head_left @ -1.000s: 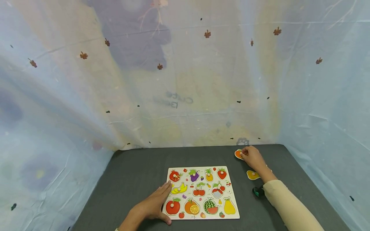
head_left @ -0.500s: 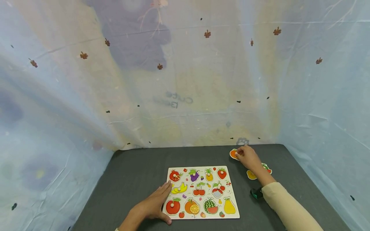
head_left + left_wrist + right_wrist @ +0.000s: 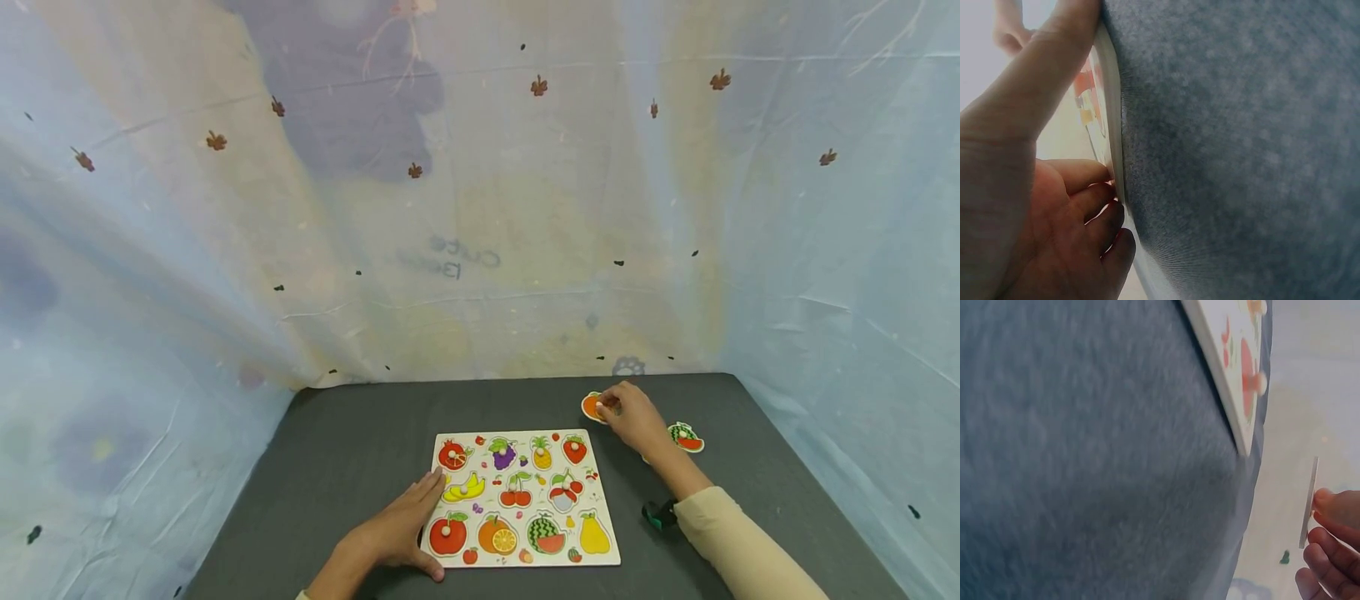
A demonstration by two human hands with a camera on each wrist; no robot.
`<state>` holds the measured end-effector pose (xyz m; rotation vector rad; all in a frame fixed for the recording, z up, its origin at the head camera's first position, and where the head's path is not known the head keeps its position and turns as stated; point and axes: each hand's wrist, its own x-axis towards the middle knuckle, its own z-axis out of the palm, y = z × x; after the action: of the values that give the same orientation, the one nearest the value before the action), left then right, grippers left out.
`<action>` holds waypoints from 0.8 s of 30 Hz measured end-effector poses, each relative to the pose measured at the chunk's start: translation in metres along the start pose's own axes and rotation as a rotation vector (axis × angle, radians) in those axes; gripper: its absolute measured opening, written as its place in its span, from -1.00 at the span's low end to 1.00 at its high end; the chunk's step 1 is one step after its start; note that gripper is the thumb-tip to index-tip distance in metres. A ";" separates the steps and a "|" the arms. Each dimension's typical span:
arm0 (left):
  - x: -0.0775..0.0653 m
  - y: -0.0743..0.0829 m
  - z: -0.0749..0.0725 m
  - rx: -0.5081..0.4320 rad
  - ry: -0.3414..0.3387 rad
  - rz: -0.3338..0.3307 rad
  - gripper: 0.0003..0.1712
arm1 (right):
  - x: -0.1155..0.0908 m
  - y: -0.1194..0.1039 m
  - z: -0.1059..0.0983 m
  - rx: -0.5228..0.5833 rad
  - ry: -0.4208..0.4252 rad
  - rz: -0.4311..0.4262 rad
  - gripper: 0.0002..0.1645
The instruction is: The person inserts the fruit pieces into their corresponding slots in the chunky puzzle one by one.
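Note:
My left hand (image 3: 405,521) rests along the left edge of a white fruit peg-puzzle board (image 3: 487,504), its thumb at the near left corner. In the left wrist view, fingertips (image 3: 1116,215) touch the board's side. Several fruits on the board carry small knobs; the orange, watermelon and pear pictures in the near row show none. Beyond the board's far right corner, my right hand (image 3: 636,421) pinches an orange puzzle piece (image 3: 591,406). The right wrist view shows this piece edge-on (image 3: 1309,503), held above the table.
A watermelon puzzle piece (image 3: 686,437) lies on the dark grey table (image 3: 360,450), right of the right hand. The forearm almost entirely hides a yellow piece. A black-and-green wrist device (image 3: 660,514) hangs by the right cuff. Patterned sheeting (image 3: 480,208) encloses the back and sides.
The right hand has moved left with the orange piece. Its arm has uncovered the watermelon piece and now covers the yellow one. The left hand and board look unchanged.

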<state>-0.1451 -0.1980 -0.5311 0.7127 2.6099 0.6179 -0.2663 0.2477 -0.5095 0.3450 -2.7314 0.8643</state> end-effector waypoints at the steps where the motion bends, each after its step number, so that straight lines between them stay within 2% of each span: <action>1: 0.000 0.000 0.000 -0.003 0.001 0.001 0.64 | -0.001 -0.002 0.000 0.000 0.002 -0.004 -0.89; 24: 0.001 -0.001 0.001 -0.002 0.005 -0.003 0.65 | -0.020 -0.042 0.011 0.010 -0.019 -0.083 -0.89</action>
<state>-0.1451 -0.1977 -0.5327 0.7071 2.6142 0.6223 -0.2366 0.2110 -0.5028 0.4676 -2.7095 0.8576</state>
